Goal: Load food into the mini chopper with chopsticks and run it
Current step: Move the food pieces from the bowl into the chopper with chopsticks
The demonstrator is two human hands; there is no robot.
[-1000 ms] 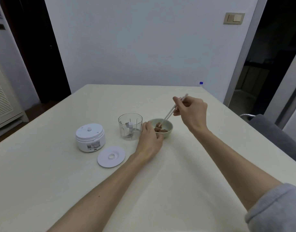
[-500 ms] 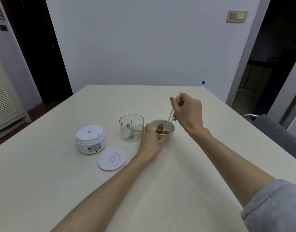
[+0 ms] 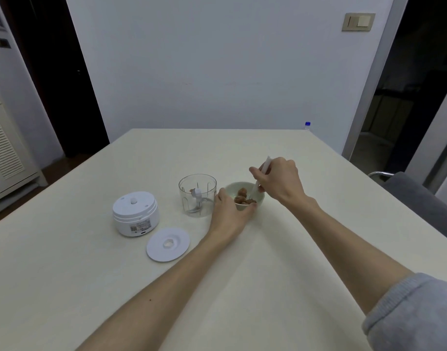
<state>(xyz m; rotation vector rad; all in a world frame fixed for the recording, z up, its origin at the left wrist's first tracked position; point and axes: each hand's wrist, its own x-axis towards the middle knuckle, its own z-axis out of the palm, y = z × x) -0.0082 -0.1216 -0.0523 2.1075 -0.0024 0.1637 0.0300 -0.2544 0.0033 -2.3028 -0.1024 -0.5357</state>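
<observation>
A small pale bowl [image 3: 260,198] of brown food pieces [image 3: 242,195] sits mid-table. My left hand [image 3: 230,211] grips the bowl's near rim. My right hand [image 3: 278,181] holds white chopsticks [image 3: 261,177], their tips down among the food. Just left of the bowl stands the clear chopper cup [image 3: 197,195] with its blade shaft inside and a small brown bit in it. The white motor unit [image 3: 135,213] stands further left, and the flat white lid [image 3: 168,244] lies in front of it.
The cream table [image 3: 268,274] runs to a wall at the back. A grey chair [image 3: 424,206] stands at the right edge. A bottle's blue cap [image 3: 307,124] shows past the far right corner. Dark doorways flank the wall.
My right hand has dropped lower and tilted the chopsticks steeper, pushing their tips deeper into the bowl. My left hand stays on the bowl.
</observation>
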